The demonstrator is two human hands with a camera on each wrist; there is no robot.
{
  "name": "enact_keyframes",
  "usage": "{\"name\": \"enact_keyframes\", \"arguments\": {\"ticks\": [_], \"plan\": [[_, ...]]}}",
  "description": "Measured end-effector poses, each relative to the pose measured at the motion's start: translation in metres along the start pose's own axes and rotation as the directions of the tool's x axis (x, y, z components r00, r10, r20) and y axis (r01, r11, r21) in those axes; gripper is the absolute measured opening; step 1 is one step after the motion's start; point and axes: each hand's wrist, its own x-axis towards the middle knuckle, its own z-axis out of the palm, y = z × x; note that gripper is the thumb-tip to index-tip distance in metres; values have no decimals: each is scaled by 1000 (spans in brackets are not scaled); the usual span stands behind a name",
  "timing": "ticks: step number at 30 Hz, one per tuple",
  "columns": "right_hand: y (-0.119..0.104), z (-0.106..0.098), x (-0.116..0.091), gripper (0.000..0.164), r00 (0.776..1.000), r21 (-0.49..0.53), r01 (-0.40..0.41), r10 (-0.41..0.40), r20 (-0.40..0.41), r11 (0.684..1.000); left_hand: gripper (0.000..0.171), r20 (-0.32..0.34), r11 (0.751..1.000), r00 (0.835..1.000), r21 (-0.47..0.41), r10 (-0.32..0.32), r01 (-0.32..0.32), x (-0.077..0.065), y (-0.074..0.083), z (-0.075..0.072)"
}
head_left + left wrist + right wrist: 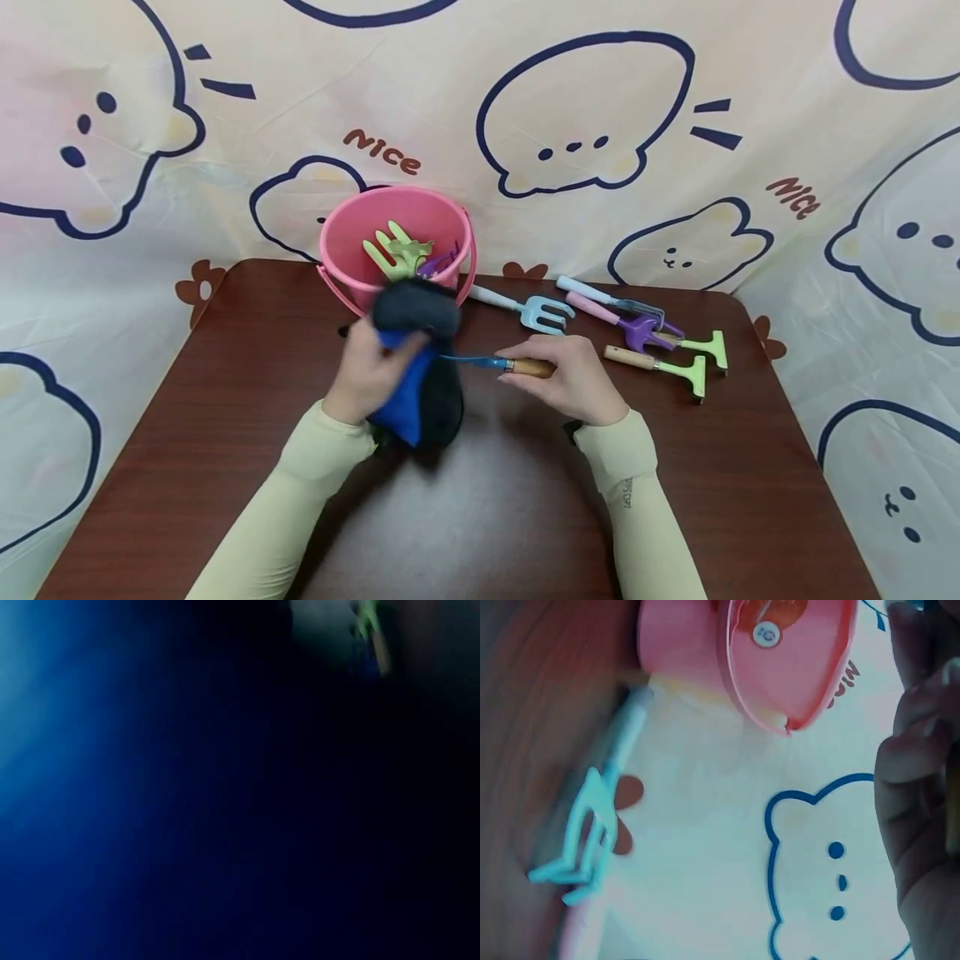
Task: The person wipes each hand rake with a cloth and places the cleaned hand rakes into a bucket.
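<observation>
My left hand [367, 375] grips a blue and black cloth piece [442, 400], blurred and held up in front of the bucket. In the left wrist view its dark blue fabric [187, 780] fills most of the picture. My right hand [577, 375] pinches the wooden handle of a small garden tool [491, 362] with a blue metal end. That end points left, and its tip overlaps the cloth in the head view; the tool's exact kind is hard to make out. The right wrist view catches the curled fingers [915, 757] at its right edge.
A pink bucket [337, 225] behind the cloth holds green and purple tools. To its right lie a light blue hand fork [543, 315], a pink-handled purple tool [641, 332], another blue fork [637, 310] and two green tools, one a wooden-handled hoe-like tool [697, 375]. A printed curtain [450, 92] hangs behind.
</observation>
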Motion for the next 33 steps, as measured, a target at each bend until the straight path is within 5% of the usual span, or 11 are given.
{"name": "enact_keyframes", "arguments": {"ticks": [1, 3, 5, 7, 9, 13, 17, 27, 33], "plan": [[-2, 0, 0, 28, 1000, -59, 17, -18, -17, 998, 27, 88, 965, 986, 212, 141, -157, 0, -3, 4], [-6, 1, 0, 29, 998, -170, 43, -49, -28, 984, 43, 285, 783, 900, 451, 329, -429, -1, -6, 11], [-9, 1, 0, 28, 997, -261, 67, -75, -19, 963, 42, 431, 642, 826, 526, 363, -557, -2, -8, 19], [-12, 1, 0, 27, 995, -327, 97, -103, -1, 940, 42, 501, 581, 790, 544, 353, -605, -5, -9, 27], [-13, 1, 0, 27, 991, -368, 131, -134, 17, 920, 39, 529, 580, 776, 530, 343, -618, -7, -9, 34], [-14, 0, 0, 29, 985, -395, 167, -171, 26, 903, 34, 518, 598, 783, 523, 344, -608, -7, -10, 42], [-14, 0, 0, 30, 985, -368, 170, -172, 29, 914, 32, 493, 591, 783, 522, 380, -615, -6, -14, 40], [-14, -6, -1, 30, 991, -282, 135, -132, 33, 950, 33, 457, 578, 723, 436, 518, -690, -1, -18, 23], [-15, -9, -3, 29, 993, -258, 118, -111, 40, 959, 22, 401, 606, 726, 401, 558, -687, 0, -22, 21]]}}
